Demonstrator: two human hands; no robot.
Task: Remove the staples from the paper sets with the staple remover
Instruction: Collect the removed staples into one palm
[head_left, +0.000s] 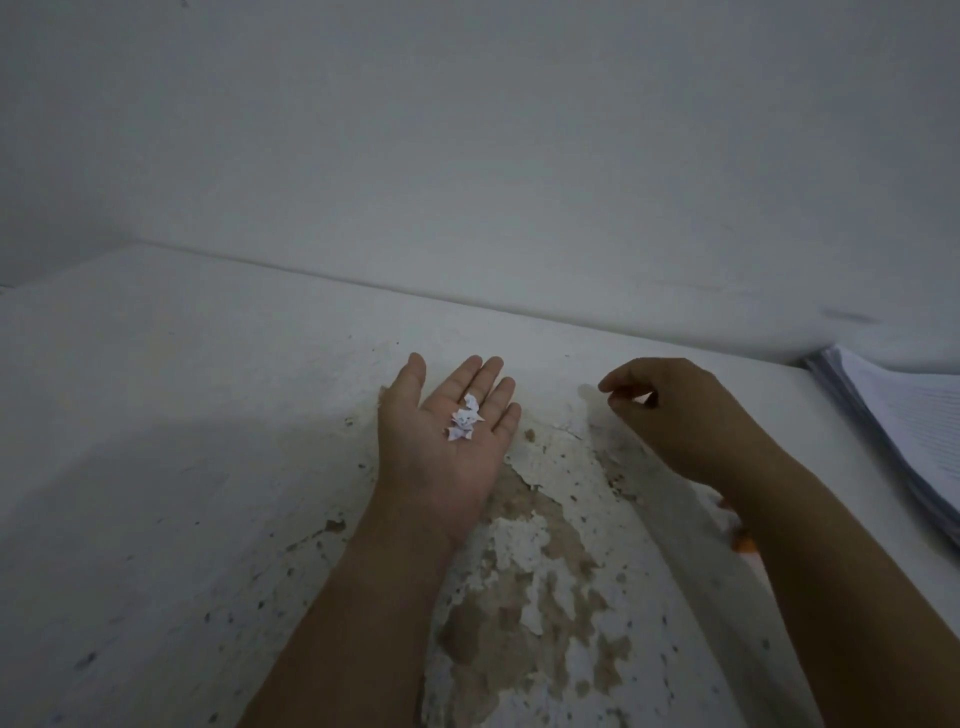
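Observation:
My left hand (447, 441) lies palm up with straight fingers above the worn white table (182, 467). A small pile of torn paper scraps (464, 425) rests on its palm. My right hand (670, 415) hovers to the right, back up, with fingers loosely curled and the thumb near the fingertips; nothing shows between them. A stack of paper sets (904, 441) lies at the right edge. A small orange object (744, 543), mostly hidden, peeks out from under my right forearm; what it is cannot be told.
The table top has a large patch of peeled, brown-stained paint (524, 571) under and in front of my hands. A plain white wall (467, 156) rises right behind the table's far edge.

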